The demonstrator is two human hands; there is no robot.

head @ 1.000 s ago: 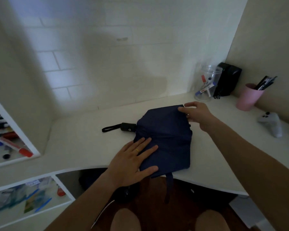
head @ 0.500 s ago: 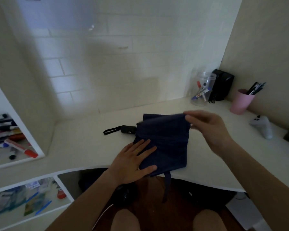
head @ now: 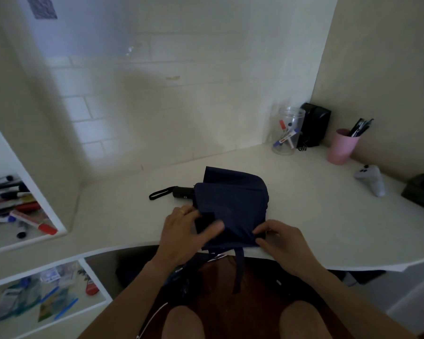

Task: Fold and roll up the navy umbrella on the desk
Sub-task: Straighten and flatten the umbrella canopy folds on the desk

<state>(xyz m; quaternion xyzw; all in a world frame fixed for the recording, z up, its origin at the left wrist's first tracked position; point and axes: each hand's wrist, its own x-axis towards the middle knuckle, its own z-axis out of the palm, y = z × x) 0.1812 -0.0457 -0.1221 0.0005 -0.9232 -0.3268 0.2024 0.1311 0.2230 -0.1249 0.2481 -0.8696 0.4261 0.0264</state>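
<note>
White counter [head: 304, 216] is the landmark; going left to right. Left of it, open white shelf cubby [head: 22, 216] with markers, not relevant. On the counter near its front edge: navy fabric folding umbrella [head: 233, 204], canopy collapsed and pleats laid flat into a rough rectangular pad, black stubby handle [head: 181, 192] with wrist loop sticking out left, closure strap [head: 239, 267] hanging off the counter's front edge. Progress estimate: folding mostly done, rolling not started, strap not fastened. Left hand [head: 184, 231] sits at the pad's near-left corner, fingers tucked under or into the fabric edge, thumb laid across the top; blurred, so grip looks like a pinch on the cloth, can't confirm fully. Right hand [head: 282, 241] at the near-right corner, fingers curled, narrow grip pinching the fabric edge against the counter. Both forearms come in low from the front edge. Far right on the counter: clear plastic jar [head: 289, 130], pink plastic cup [head: 342, 148] with pens, pale game controller [head: 371, 179], all well apart from the umbrella.
</note>
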